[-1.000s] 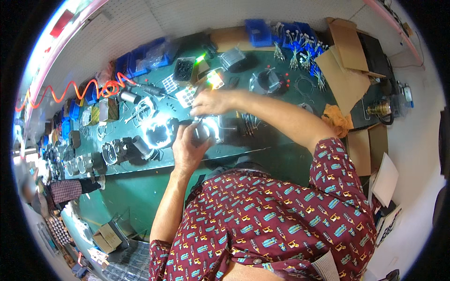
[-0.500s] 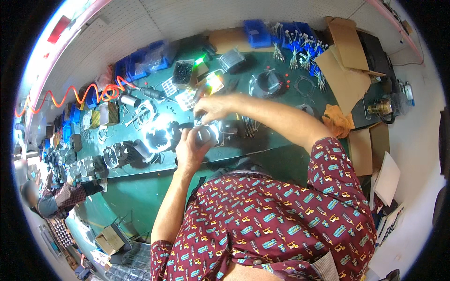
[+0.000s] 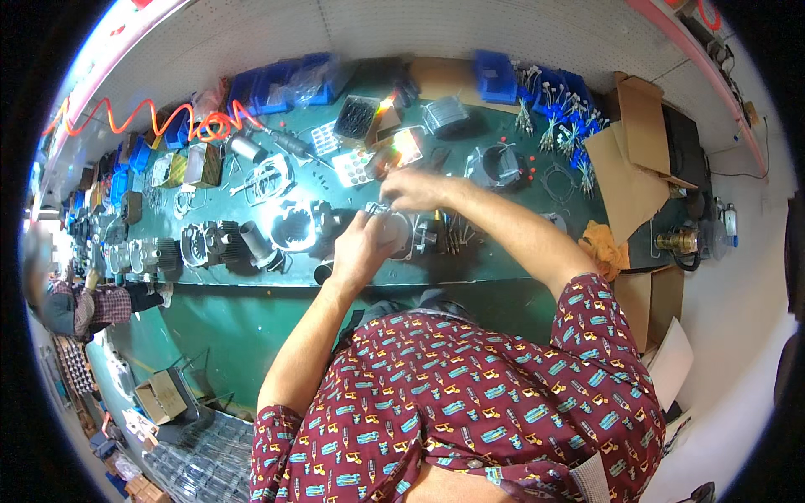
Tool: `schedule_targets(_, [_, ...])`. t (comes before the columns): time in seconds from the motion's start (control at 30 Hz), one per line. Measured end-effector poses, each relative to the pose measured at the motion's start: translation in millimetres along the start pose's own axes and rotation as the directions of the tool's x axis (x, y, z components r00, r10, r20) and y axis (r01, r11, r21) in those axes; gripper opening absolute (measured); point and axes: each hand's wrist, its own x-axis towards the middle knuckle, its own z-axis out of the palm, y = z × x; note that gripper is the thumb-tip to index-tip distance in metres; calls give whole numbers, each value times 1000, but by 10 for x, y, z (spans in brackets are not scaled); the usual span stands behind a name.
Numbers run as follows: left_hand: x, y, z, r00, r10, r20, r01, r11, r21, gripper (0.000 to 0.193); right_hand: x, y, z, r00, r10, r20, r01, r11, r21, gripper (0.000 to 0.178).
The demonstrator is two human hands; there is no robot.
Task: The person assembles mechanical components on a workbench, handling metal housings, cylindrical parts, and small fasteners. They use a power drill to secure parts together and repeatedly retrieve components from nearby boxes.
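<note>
On the green workbench (image 3: 470, 267), a grey metal housing (image 3: 401, 234) stands near the front edge, mostly covered by my hands. My left hand (image 3: 360, 249) is closed round its left side. Bent over its far side is my right hand (image 3: 412, 191), fingers drawn together at the top; whatever they pinch is hidden. Just left of the housing lies a brightly lit, open cast casing (image 3: 293, 226). A white card with round pieces (image 3: 354, 168) lies beyond my hands. Several thin tools (image 3: 457, 233) lie to the right of the housing.
A power screwdriver (image 3: 289, 144) lies behind, near an orange coiled hose (image 3: 151, 117). Further back are a black parts box (image 3: 356, 117) and blue bins (image 3: 496, 77). Wire bundles (image 3: 553, 126), cardboard (image 3: 631, 168) and an orange cloth (image 3: 605, 247) occupy the right. Another person (image 3: 92, 306) is far left.
The whole view has shifted, so bench items appear further right. Both hands stay at the housing, with little visible change in their grip.
</note>
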Motion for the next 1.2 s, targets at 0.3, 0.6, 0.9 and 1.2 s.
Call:
schedule_targets(0.3, [2, -10, 22, 1000, 13, -8, -14, 1000, -11, 51, -92, -96, -24, 999, 25, -33, -25, 1000, 15, 26])
schedule_targets(0.6, [-34, -32, 94, 999, 12, -36, -12, 1000, -17, 53, -53, -123, -9, 996, -41, -83, 38, 998, -42, 27])
schedule_targets(0.9, [-54, 23, 58, 999, -48, -20, 47, 998, -36, 54, -58, -204, -12, 984, -11, -175, -11, 992, -125, 24])
schedule_targets(1.2, [-65, -45, 113, 999, -4, -53, 2, 999, -43, 51, -80, -232, 72, 980, 105, -168, -130, 981, -142, 25])
